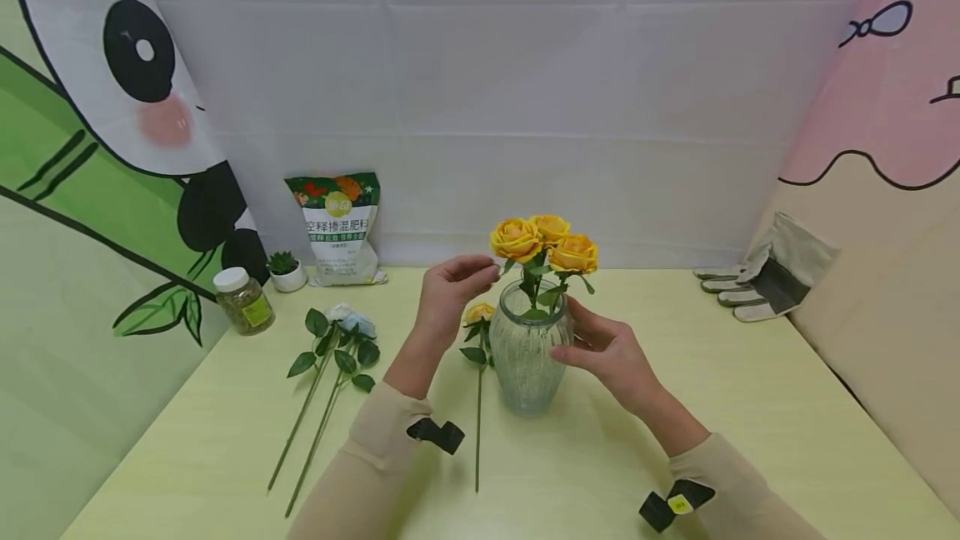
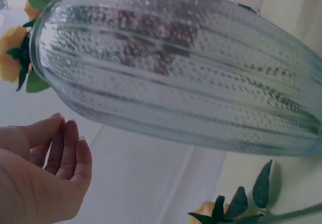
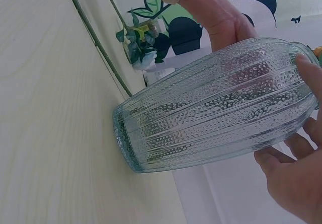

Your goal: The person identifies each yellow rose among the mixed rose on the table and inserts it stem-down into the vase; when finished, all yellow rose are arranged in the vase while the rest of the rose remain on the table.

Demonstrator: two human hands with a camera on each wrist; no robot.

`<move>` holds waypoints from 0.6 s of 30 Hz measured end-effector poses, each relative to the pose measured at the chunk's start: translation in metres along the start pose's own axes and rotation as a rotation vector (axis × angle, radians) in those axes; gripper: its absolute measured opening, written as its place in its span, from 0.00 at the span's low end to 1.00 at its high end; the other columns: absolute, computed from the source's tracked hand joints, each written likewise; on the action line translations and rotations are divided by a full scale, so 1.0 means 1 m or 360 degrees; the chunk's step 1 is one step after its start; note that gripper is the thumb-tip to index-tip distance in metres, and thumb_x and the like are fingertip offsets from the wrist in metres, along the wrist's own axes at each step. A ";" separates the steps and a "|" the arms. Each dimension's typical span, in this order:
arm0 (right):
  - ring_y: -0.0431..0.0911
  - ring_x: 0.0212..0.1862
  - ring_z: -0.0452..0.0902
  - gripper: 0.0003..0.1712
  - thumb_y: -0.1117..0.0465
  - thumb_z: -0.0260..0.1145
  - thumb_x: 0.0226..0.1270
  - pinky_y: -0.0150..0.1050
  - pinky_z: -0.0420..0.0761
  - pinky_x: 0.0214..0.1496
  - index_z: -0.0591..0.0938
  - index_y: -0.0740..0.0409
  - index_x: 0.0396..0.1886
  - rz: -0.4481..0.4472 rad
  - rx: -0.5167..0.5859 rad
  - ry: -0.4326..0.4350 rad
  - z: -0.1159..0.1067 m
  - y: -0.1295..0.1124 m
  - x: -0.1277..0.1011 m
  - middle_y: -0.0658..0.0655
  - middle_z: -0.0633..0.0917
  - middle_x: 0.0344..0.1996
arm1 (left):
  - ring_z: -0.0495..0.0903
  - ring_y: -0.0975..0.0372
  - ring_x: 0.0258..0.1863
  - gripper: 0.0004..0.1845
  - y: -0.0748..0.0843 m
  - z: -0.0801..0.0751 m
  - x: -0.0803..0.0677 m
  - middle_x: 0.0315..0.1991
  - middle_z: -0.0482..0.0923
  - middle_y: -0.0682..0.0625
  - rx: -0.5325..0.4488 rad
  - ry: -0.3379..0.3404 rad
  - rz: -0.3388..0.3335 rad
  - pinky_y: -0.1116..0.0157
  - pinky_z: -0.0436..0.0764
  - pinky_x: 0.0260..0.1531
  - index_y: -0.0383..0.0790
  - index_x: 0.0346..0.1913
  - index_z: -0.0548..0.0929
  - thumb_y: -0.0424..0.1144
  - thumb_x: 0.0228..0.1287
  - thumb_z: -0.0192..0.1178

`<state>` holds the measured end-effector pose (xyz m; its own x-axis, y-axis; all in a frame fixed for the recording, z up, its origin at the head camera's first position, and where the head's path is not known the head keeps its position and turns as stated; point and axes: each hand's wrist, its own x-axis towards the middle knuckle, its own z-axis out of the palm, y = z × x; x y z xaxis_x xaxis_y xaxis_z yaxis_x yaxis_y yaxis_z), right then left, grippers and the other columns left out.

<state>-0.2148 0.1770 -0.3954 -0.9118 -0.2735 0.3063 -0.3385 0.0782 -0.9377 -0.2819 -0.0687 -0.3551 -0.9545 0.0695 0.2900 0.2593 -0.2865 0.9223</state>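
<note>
A tall, ribbed vase of clear dimpled glass (image 1: 528,361) stands upright between the two hands, its long axis vertical. The right hand (image 1: 611,352) is the nearer one to it: it grips the upper right flank, with the thumb towards the person and the fingers bent round the far side. The left hand (image 1: 450,290) hangs at rim height on the opposite side, just beside the glass but apart from it, fingers loosely bent and tips close to the thumb. It holds nothing that I can see (the head view sets those tips near a green leaf, yet the left wrist view shows them clear of it).

Three full yellow roses with green leaves (image 1: 551,230) rise from the vase's mouth, to the right of the left fingertips. A single yellow rose on a long green stem (image 1: 479,394) lies on the pale yellow-green tabletop (image 1: 787,407) below the left hand, which is the closer hand to it; its bloom points away from the person, its stem end towards them. Well left of the left hand lie pale blue, long-stemmed flowers (image 1: 346,361), stems slanting towards the person.
</note>
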 end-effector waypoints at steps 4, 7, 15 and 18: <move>0.55 0.71 0.64 0.44 0.64 0.74 0.62 0.43 0.71 0.66 0.64 0.62 0.75 0.0006 0.0012 -0.0003 0.001 0.000 0.000 0.57 0.66 0.73 | 0.87 0.61 0.37 0.14 -0.014 -0.010 0.006 0.36 0.86 0.49 -0.0005 0.0077 -0.0090 0.58 0.85 0.49 0.21 0.51 0.81 0.24 0.64 0.66; 0.56 0.71 0.64 0.44 0.65 0.74 0.62 0.42 0.72 0.66 0.64 0.63 0.75 0.0005 0.0018 -0.0003 0.001 -0.001 0.000 0.58 0.65 0.73 | 0.87 0.61 0.35 0.14 -0.025 -0.018 0.010 0.36 0.86 0.47 0.0094 0.0125 -0.0150 0.56 0.85 0.49 0.22 0.49 0.83 0.25 0.63 0.67; 0.56 0.71 0.64 0.44 0.64 0.74 0.62 0.39 0.73 0.65 0.64 0.61 0.75 0.0012 0.0011 0.0007 0.001 -0.002 0.000 0.57 0.65 0.73 | 0.86 0.59 0.36 0.08 -0.050 -0.034 0.013 0.38 0.86 0.44 0.0590 -0.0007 -0.0290 0.54 0.85 0.48 0.29 0.42 0.87 0.29 0.62 0.70; 0.56 0.71 0.64 0.44 0.64 0.74 0.62 0.38 0.73 0.65 0.64 0.61 0.75 0.0008 0.0008 0.0006 0.001 -0.002 -0.001 0.56 0.65 0.73 | 0.85 0.58 0.36 0.07 -0.055 -0.036 0.013 0.38 0.86 0.45 0.0754 -0.0050 -0.0298 0.57 0.86 0.45 0.31 0.40 0.88 0.30 0.61 0.71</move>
<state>-0.2135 0.1758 -0.3942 -0.9144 -0.2694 0.3021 -0.3327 0.0751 -0.9401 -0.3138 -0.0863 -0.4114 -0.9880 0.1091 0.1097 0.1297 0.1980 0.9716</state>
